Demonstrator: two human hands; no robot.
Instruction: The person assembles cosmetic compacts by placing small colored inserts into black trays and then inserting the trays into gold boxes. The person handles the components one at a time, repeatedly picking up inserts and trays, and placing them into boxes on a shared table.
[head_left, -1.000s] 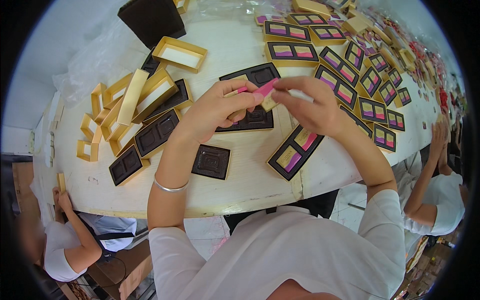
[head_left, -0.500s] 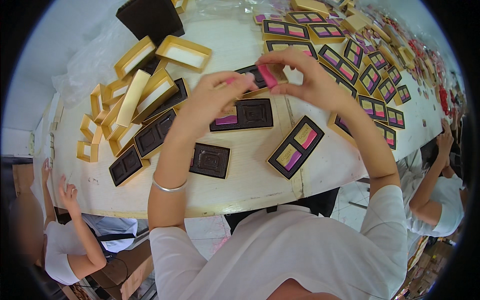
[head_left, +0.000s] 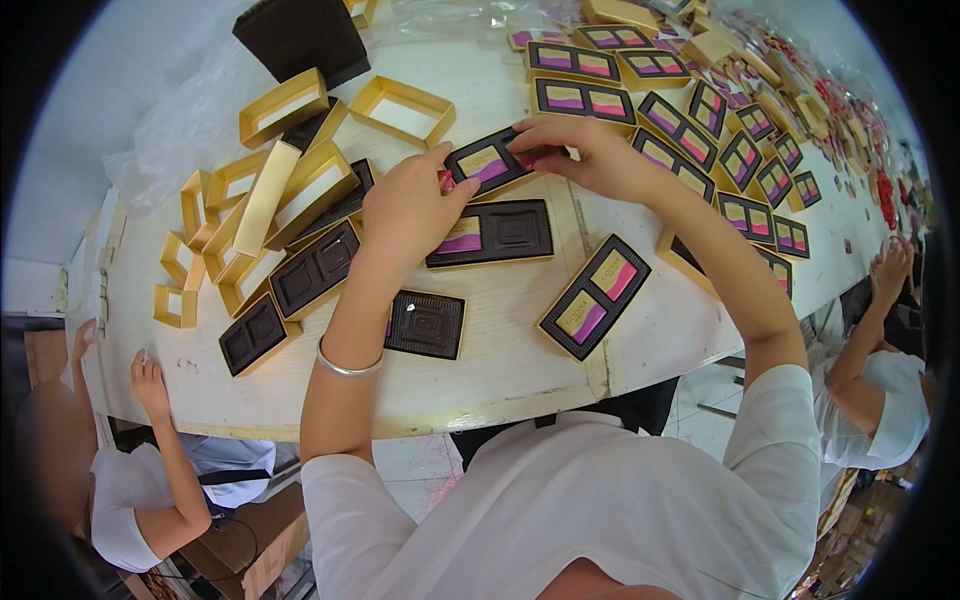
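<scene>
A gold box with a black two-compartment tray (head_left: 497,138) lies in front of me, a purple-and-gold flat packet (head_left: 483,165) in its left compartment. At the box's right compartment, my right hand (head_left: 590,158) closes its fingers on a pink-and-gold packet (head_left: 537,155), largely covered by them. My left hand (head_left: 412,205) is beside the box's left end, with a small pink packet (head_left: 446,181) between thumb and fingers. Just nearer lies another trayed box (head_left: 517,230), purple packet at left, right compartment bare. A smaller black-trayed box (head_left: 428,325) sits by my left forearm.
Gold box frames (head_left: 270,205) and black-trayed boxes (head_left: 315,265) crowd the left. One filled box (head_left: 594,297) lies at near right; several more (head_left: 672,128) spread toward the far right. A dark block (head_left: 303,45) stands far left. People sit on both sides.
My right hand has brought the pink-and-gold packet down to the box's right compartment. My left hand has shifted slightly nearer; an empty gold frame beyond it has moved right.
</scene>
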